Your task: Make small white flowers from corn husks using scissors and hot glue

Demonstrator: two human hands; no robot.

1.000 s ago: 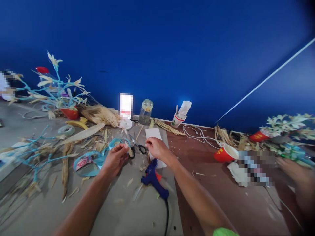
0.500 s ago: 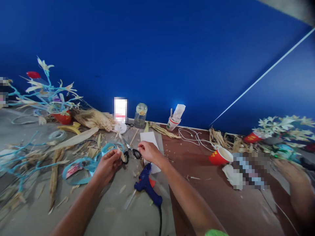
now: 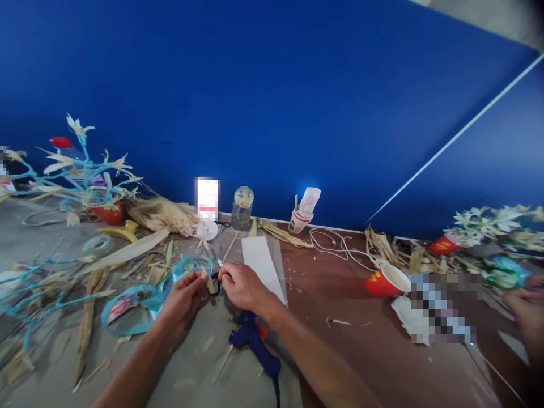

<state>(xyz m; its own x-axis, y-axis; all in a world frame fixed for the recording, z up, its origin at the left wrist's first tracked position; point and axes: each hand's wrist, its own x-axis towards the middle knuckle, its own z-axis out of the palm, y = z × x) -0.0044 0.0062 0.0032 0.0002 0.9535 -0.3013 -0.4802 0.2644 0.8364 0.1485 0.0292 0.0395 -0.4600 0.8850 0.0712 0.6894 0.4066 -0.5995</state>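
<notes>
My left hand (image 3: 186, 294) is closed, pinching a small pale strip of dried husk near the light blue ribbon (image 3: 148, 294). My right hand (image 3: 240, 286) is closed over the black handles of the scissors (image 3: 216, 271), whose blades point away from me. The two hands almost touch above the grey table (image 3: 187, 374). A blue glue gun (image 3: 255, 343) lies just in front of my right wrist, its cord running toward me. A white paper strip (image 3: 261, 263) lies beyond my right hand.
Dried husks (image 3: 157, 212) and blue-wrapped branches with husk flowers (image 3: 85, 170) crowd the left. A glass jar (image 3: 242, 207), paper cup (image 3: 300, 218), white cable (image 3: 335, 241) and red cup (image 3: 385, 280) stand farther back. Another person's hand (image 3: 525, 306) is at the right edge.
My right hand has moved left from the white paper onto the scissors' handles, close to my left hand. The view has tilted a little, so everything sits lower in the frame.
</notes>
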